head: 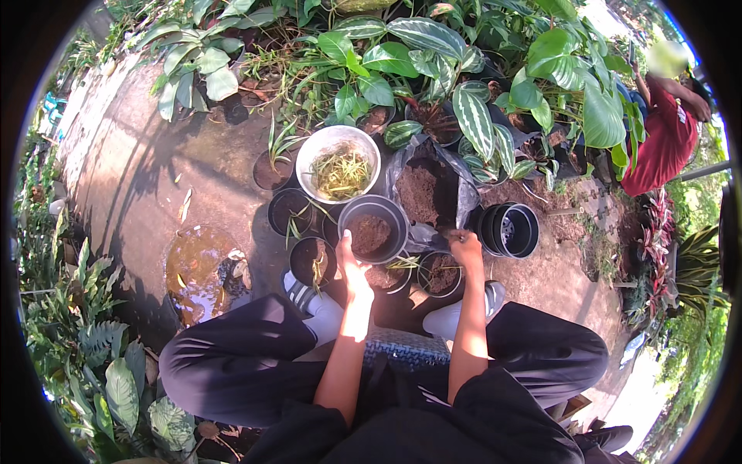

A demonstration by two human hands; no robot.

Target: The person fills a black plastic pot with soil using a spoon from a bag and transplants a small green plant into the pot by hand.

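My left hand (355, 269) grips the near-left rim of a black plastic pot (400, 223), thumb on top. Brown soil (371, 233) lies in the bottom of that pot. My right hand (466, 250) is curled at the near-right edge of an open dark plastic bag (466, 191) of soil (417, 194). Whether its fingers hold the bag's edge or a dark tool cannot be made out. Below my hands stand soil-filled pots with slender seedlings, one at the right (440, 275) and another at the left (313, 264).
A white basin (305, 168) of yellow-green plant cuttings (342, 171) stands beyond the held pot. Nested black pots (519, 232) lie tilted at the right. Potted leafy plants (429, 40) line the far side. A puddle (203, 272) lies left. A person in red (666, 133) is at far right.
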